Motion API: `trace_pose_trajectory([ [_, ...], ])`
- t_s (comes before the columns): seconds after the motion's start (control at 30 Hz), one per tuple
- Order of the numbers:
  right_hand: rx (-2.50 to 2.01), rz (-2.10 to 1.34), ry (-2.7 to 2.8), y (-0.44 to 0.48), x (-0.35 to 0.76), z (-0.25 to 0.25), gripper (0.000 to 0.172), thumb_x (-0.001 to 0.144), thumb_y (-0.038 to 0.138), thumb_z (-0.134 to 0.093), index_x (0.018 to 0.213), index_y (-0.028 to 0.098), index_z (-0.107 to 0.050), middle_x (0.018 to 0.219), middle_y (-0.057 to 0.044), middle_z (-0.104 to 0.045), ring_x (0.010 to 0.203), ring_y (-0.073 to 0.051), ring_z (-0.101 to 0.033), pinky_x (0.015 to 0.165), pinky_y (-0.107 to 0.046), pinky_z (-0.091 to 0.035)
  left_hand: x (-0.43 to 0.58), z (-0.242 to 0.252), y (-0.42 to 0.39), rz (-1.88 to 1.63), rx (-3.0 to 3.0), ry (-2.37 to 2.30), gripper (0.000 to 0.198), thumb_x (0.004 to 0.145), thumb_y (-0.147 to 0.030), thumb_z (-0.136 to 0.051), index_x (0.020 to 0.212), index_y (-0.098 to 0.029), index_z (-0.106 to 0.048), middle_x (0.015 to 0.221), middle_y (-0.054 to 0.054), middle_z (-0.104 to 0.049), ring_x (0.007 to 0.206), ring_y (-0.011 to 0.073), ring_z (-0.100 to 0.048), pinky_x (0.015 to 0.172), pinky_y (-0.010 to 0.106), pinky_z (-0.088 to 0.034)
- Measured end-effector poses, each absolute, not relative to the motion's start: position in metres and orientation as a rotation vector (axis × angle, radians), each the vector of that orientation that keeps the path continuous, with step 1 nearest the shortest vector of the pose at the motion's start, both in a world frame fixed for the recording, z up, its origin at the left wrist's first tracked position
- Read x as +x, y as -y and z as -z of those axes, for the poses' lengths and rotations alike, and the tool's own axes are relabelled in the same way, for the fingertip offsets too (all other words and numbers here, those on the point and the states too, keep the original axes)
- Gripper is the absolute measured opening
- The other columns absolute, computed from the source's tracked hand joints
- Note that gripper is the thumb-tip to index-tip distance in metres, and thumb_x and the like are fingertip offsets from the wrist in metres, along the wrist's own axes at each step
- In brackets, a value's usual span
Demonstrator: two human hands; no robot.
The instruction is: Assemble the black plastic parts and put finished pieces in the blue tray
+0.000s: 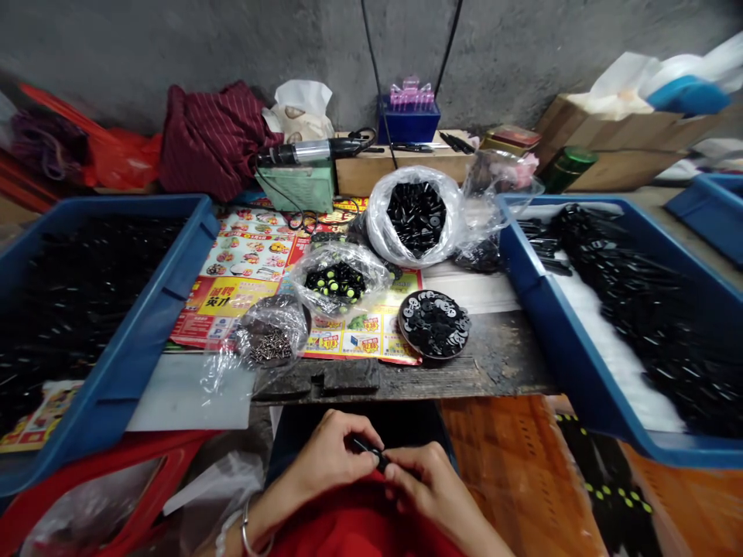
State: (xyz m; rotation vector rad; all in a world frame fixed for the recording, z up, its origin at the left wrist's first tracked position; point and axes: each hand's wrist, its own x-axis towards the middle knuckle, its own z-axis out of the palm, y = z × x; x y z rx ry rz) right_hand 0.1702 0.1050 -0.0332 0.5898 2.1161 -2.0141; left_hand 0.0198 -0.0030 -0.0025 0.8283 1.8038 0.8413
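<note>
Close to my lap, my left hand grips a small black plastic part between thumb and fingers. My right hand pinches at the same part's right end, its fingertips touching it; whether a smaller piece is between them I cannot make out. On the bench beyond stand a round dish of black discs, a clear bag of black pieces with yellow-green ends, and a bag of small metal screws. Farther back is a white bag of small black parts.
Blue bins with long black parts flank me: a left bin and a right bin. An electric screwdriver lies on a green box at the back. A red chair is at lower left. Dark cords hang before the wall.
</note>
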Motion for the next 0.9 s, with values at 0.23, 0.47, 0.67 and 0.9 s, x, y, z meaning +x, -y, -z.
trace_pose_trajectory([
  [0.23,0.55,2.002,-2.121,-0.112,0.167,0.025,0.036,0.089,0.034,-0.05,0.066,0.011,-0.065,0.056,-0.002,-0.06,0.045,-0.011,-0.053,0.045,-0.018,-0.034,0.009,0.005,0.012,-0.884,0.897,-1.725,0.021,0.072,-0.019,-0.064,0.088,-0.016,-0.078,0.081,0.004,-0.077,0.074,0.0185,-0.067,0.068,0.023,-0.046],
  [0.47,0.493,2.098,-1.853,-0.118,0.17,0.027,0.05,0.085,0.053,-0.055,0.06,0.011,-0.064,0.051,-0.001,-0.056,0.04,-0.009,-0.046,0.041,-0.018,-0.032,0.013,-0.01,0.015,-0.731,1.19,-1.714,0.027,0.075,-0.009,-0.061,0.092,-0.021,-0.078,0.083,0.003,-0.078,0.077,0.0183,-0.068,0.072,0.023,-0.044],
  [0.67,0.534,2.14,-1.886,-0.114,0.169,0.031,0.055,0.083,0.06,-0.056,0.063,0.01,-0.065,0.052,-0.002,-0.057,0.04,-0.009,-0.047,0.041,-0.018,-0.031,0.01,-0.016,0.009,-0.741,1.276,-1.742,0.029,0.074,-0.004,-0.059,0.093,-0.015,-0.078,0.082,0.007,-0.077,0.075,0.0188,-0.069,0.069,0.022,-0.044],
  [0.9,0.581,2.182,-1.742,-0.12,0.165,0.03,0.058,0.078,0.068,-0.057,0.065,0.011,-0.063,0.055,-0.003,-0.059,0.039,-0.008,-0.047,0.04,-0.018,-0.033,0.003,-0.018,0.006,-0.845,1.114,-1.699,0.025,0.076,-0.012,-0.059,0.092,-0.014,-0.078,0.084,0.007,-0.077,0.076,0.0193,-0.068,0.07,0.022,-0.046],
])
